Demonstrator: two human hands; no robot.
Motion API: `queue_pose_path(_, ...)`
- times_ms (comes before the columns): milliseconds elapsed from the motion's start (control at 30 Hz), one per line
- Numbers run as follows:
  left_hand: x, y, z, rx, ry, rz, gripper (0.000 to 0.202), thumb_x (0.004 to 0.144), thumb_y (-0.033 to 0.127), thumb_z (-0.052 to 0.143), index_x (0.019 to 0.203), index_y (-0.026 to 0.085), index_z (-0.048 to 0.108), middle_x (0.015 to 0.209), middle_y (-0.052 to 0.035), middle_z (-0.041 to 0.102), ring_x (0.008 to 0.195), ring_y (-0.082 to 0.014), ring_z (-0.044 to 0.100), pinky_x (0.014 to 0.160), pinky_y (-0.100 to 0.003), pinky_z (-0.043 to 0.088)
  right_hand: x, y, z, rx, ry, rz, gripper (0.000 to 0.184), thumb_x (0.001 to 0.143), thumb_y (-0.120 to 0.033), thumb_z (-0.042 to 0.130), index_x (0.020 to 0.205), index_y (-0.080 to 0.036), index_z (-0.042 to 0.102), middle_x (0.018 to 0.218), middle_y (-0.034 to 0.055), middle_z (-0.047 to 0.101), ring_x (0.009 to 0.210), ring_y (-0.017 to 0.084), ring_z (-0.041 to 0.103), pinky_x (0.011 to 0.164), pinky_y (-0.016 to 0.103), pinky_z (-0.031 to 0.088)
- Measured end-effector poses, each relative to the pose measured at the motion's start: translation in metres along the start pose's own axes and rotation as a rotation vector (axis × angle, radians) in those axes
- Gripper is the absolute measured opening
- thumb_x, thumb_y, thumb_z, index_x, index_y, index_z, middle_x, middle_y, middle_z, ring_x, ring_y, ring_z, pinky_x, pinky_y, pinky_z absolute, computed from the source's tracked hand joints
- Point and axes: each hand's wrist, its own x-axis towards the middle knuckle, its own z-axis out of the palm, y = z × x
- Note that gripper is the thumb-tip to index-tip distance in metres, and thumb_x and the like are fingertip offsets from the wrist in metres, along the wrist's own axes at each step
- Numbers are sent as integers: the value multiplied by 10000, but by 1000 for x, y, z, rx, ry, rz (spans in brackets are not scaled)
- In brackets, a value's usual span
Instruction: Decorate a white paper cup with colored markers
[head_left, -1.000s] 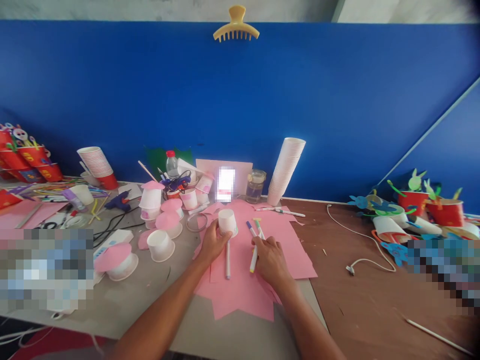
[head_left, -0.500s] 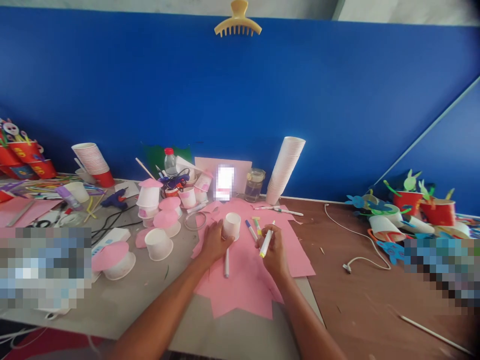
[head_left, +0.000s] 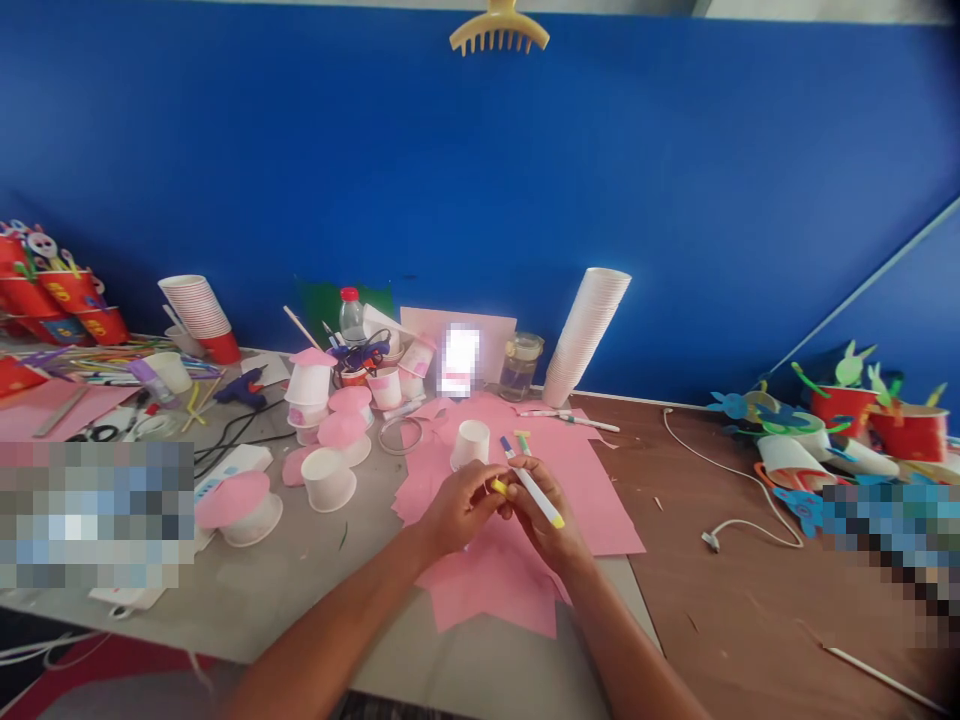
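Note:
A white felt-tip marker [head_left: 537, 494] with a yellow end slants across the fingers of my right hand [head_left: 551, 515], which is closed on it. My left hand [head_left: 459, 508] is closed too, its fingertips meeting the right hand's around a small yellow marker cap [head_left: 499, 487]. Just beyond the hands, a white paper cup [head_left: 472, 445] stands upside down on the pink paper [head_left: 495, 590]. A blue-ended marker [head_left: 506, 446] and a green-and-yellow one [head_left: 523, 440] lie behind my right hand, partly hidden.
At the left are pink-topped cups [head_left: 346, 445], a plain cup [head_left: 328, 480], a power strip [head_left: 234, 470] and a glue gun [head_left: 246, 385]. A tall cup stack [head_left: 587, 335] leans near a glass jar [head_left: 521, 367]. A white cable [head_left: 739, 490] lies at the right.
My left hand has let go of the paper cup and moved right to the yellow cap. The marker in my right hand has tilted, and both hands have come together.

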Motion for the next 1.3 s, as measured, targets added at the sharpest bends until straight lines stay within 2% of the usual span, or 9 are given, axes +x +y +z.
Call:
queue_pose_path(100, 1, 1, 0, -91, -25, -42, 169, 809, 252, 681, 968, 224, 730, 777, -37, 639, 707, -197, 605, 727, -322, 445, -1, 3, 0, 7, -11, 31, 333, 788, -371, 719, 1044, -257, 539, 724, -42, 598, 552, 132, 559, 575, 300, 478)
queue_pose_path(167, 1, 2, -1, -150, 12, -76, 124, 818, 278, 678, 915, 209, 713, 703, -18, 623, 653, -170, 567, 672, -299, 426, 0, 3, -3, 26, 9, 17, 316, 816, -394, 692, 1064, -247, 562, 758, -21, 615, 585, 139, 569, 598, 305, 471)
queue_pose_path(300, 4, 1, -5, -337, 97, -171, 191, 814, 364, 694, 817, 174, 673, 657, 17, 548, 533, -92, 442, 559, -247, 356, 3, -1, -9, 70, 133, -73, 343, 891, -506, 554, 1038, -211, 646, 638, -7, 582, 581, 154, 520, 574, 300, 414)
queue_pose_path(400, 6, -4, -8, -508, 106, -193, 250, 820, 403, 693, 783, 162, 638, 693, 22, 538, 518, -63, 433, 536, -224, 337, 2, -4, -11, 133, 203, -89, 398, 882, -556, 524, 929, -200, 696, 511, -32, 488, 536, 146, 455, 578, 302, 390)
queue_pose_path(600, 8, -5, -10, -629, 116, -216, 264, 826, 397, 696, 772, 155, 608, 665, 29, 537, 496, -45, 430, 529, -201, 309, -6, -3, 1, 147, 128, -57, 172, 824, -394, 645, 814, -222, 636, 510, -51, 472, 541, 128, 431, 565, 271, 331)
queue_pose_path(967, 7, -4, -4, -601, 97, -236, 268, 819, 406, 701, 797, 149, 627, 666, 33, 512, 518, -53, 449, 542, -206, 320, -8, 8, 1, -54, 112, -68, 149, 856, -362, 594, 842, -215, 576, 585, -41, 518, 553, 127, 452, 539, 257, 341)
queue_pose_path(1133, 5, -7, -4, -429, 82, -173, 300, 839, 452, 670, 877, 158, 627, 653, 35, 501, 543, -74, 449, 553, -226, 345, -9, 9, 2, -116, 111, -78, 109, 872, -320, 564, 868, -211, 571, 590, -44, 518, 558, 126, 461, 544, 257, 358)
queue_pose_path(1300, 1, -12, 2, -201, 53, -76, 388, 915, 543, 521, 988, 165, 569, 680, 27, 500, 557, -99, 465, 564, -258, 384, -8, 8, 5, -140, 137, -73, 121, 884, -330, 543, 870, -211, 557, 578, -55, 490, 538, 117, 435, 534, 251, 358)
